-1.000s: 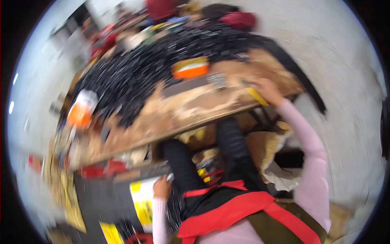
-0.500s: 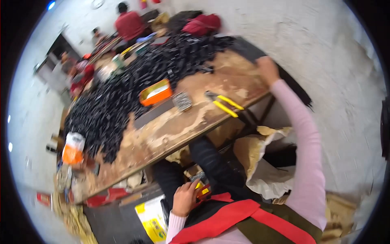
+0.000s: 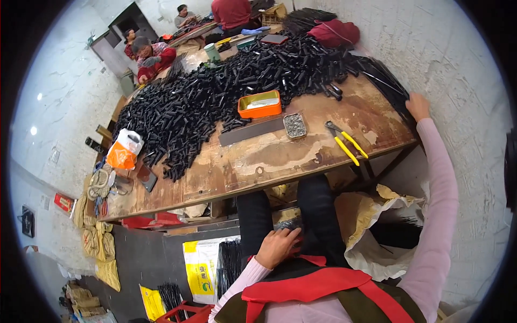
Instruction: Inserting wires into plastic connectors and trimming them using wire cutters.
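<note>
My right hand reaches out to the table's right end. Its fingers are closed on the near ends of a bundle of long, thin black rods lying along that edge. Low in front of my body, my left hand lies over my lap with its fingers loosely stretched, and I see nothing held in it. Pliers with yellow handles rest on the tabletop, left of my right hand. Beside them stands a small clear box of tiny metal pieces.
A large heap of short black tubes covers the far part of the wooden table. An orange tin and a flat dark strip lie before it. An open sack stands below right. Several people sit beyond the table.
The view has swung left and steadied, so the table sits further right in the picture. My right hand stays by the rods. The red and yellow thing by my left hand no longer shows.
</note>
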The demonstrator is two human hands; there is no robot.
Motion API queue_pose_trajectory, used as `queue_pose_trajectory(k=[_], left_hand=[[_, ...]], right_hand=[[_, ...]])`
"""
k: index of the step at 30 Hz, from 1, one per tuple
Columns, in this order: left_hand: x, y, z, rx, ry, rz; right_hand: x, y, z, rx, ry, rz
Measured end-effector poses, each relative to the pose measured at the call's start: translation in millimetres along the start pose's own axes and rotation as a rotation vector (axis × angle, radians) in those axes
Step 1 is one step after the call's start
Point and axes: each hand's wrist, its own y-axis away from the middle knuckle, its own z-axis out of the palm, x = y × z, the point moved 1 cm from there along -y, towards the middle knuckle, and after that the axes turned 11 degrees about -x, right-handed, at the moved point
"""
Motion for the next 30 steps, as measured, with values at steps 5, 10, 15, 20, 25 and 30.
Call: queue_pose_trajectory(k=[5,10,15,20,25,30], left_hand=[[-9.2,0.9,5.1,-0.031,0.088,0.006],[-4.7,1.5,0.1,-0.045,0.149,0.023],[-22.8,15.4,11.4,-0.048,0.188,0.003],[-27.8,15.9,8.0,-0.018,0.203,-0.03],[-37.9,34.9,-5.8,-0.004,0.228,-0.133],[-35.7,17.7,17.4,-0.209,0.259,-0.102]], right_hand=[[-17.0,-22.4,-15.2,-0.379,-0.157,-0.143],[-8.5,-8.6,-25.6,-0.541,-0.483,0.132],[4.3,-15.8,-41.7,-0.437,-0.666,0.257],[-30.8,-7.9,-16.3,-0.485,-0.396,0.165],[-76.7,-43.3,1.3,-0.275,-0.146,0.068],[15.8,-66.4,37.2,-0.36,-0.322,0.16]])
